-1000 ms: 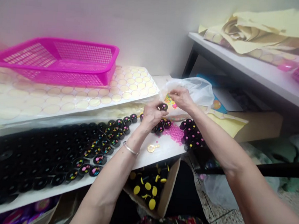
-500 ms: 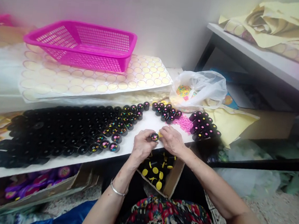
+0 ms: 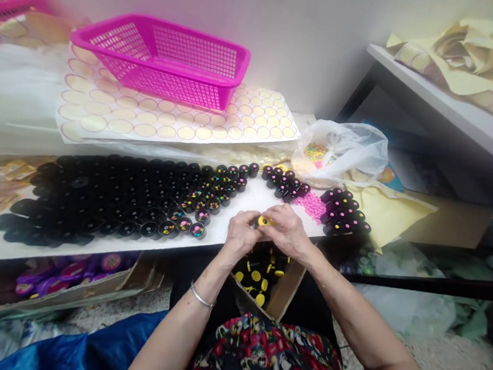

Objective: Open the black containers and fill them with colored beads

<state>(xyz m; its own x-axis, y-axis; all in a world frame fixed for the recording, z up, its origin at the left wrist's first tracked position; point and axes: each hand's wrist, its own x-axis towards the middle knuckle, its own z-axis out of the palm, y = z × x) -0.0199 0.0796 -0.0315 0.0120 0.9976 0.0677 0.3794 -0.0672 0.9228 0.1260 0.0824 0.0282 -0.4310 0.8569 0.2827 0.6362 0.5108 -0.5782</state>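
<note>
My left hand (image 3: 242, 229) and my right hand (image 3: 286, 227) meet above the table's front edge, fingers closed. Between their fingertips a yellow cap (image 3: 263, 221) with a dark spot in its middle faces up. My right fingers pinch this cap. The small black cup in my left hand is now hidden by fingers and cap. Just below, a cardboard box (image 3: 290, 287) holds several black cups with yellow caps (image 3: 256, 276). To the left stand black cups with coloured beads inside (image 3: 198, 230). Loose pink beads (image 3: 312, 204) lie beyond my right hand.
Many dark cups (image 3: 99, 189) crowd the left of the white table (image 3: 251, 200). More cups (image 3: 343, 211) stand at right. A plastic bag of beads (image 3: 340, 150), a pink basket (image 3: 162, 62) and a sticker sheet (image 3: 182, 125) lie behind. A shelf (image 3: 444, 98) juts in at right.
My hands have come together, and the yellow cap has moved over to the black cup, whose bead-filled opening no longer shows. The whole view has shifted slightly.
</note>
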